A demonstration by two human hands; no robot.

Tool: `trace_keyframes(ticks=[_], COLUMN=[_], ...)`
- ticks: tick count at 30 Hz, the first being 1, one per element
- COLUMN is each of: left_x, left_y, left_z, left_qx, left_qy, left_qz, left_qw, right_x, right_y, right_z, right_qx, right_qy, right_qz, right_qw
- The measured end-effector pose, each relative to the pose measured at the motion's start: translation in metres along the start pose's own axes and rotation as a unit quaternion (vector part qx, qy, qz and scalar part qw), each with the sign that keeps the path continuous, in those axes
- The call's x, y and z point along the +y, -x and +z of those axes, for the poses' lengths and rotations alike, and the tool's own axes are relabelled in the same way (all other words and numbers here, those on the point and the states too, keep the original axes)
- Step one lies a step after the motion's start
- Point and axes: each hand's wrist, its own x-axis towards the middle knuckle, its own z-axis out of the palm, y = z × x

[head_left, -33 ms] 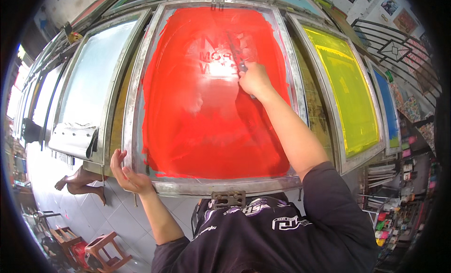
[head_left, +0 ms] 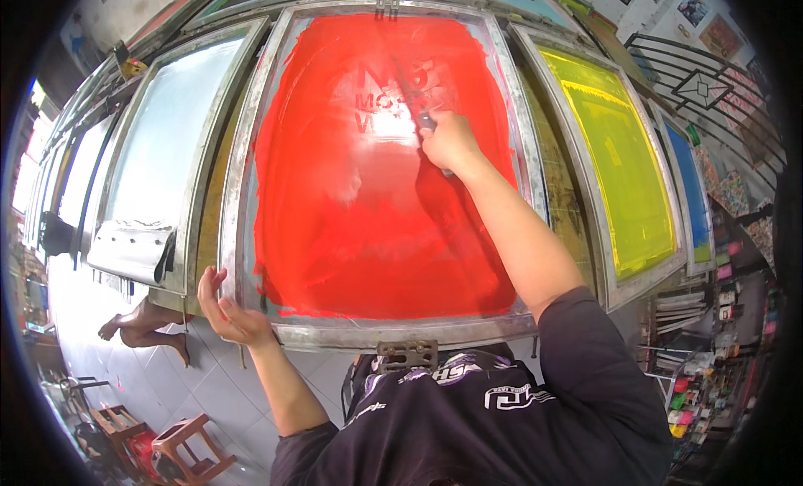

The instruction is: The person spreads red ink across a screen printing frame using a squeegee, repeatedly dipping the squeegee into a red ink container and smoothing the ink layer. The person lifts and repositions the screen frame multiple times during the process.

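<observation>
A large screen-printing frame point(head_left: 526, 164) lies in front of me, its mesh coated with glossy red ink point(head_left: 376, 260). Over the upper right of the ink, my right hand point(head_left: 452, 141) is wrapped round a thin-bladed tool with a dark handle point(head_left: 428, 120). Its slim blade points away from me across faint lettering in the red; whether it touches the mesh is hard to make out. My left hand point(head_left: 237, 316) is beside the frame's near left corner, palm up with fingers apart and holding nothing.
Another screen point(head_left: 176, 126) with a pale mesh stands to the left, a grey sheet hanging at its near end. On the right are a yellow-inked screen point(head_left: 615, 164) and a blue one point(head_left: 687, 185). A person's bare legs point(head_left: 150, 325) and wooden stools point(head_left: 191, 448) are at lower left.
My right hand has shifted slightly left, and the tool's blade has swung left across the lettering. My left hand has barely moved.
</observation>
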Motion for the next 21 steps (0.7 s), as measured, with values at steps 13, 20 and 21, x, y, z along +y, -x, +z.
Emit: trace_keyframes(ticks=[13, 20, 21], left_x=[-0.005, -0.002, -0.001], left_y=[-0.002, -0.002, -0.002], left_z=[0.008, 0.006, 0.007], left_qx=[0.002, 0.000, 0.000], left_qy=[0.017, 0.010, 0.011], left_qz=[0.015, 0.008, 0.008], left_qw=[1.000, 1.000, 1.000], right_x=[0.066, 0.059, 0.059], right_y=[-0.105, -0.121, -0.123], right_z=[-0.068, -0.076, -0.075], right_qx=[0.174, 0.157, 0.155], right_qy=[0.077, 0.146, 0.144], right_qz=[0.028, 0.063, 0.072], right_qw=[0.981, 0.975, 0.975])
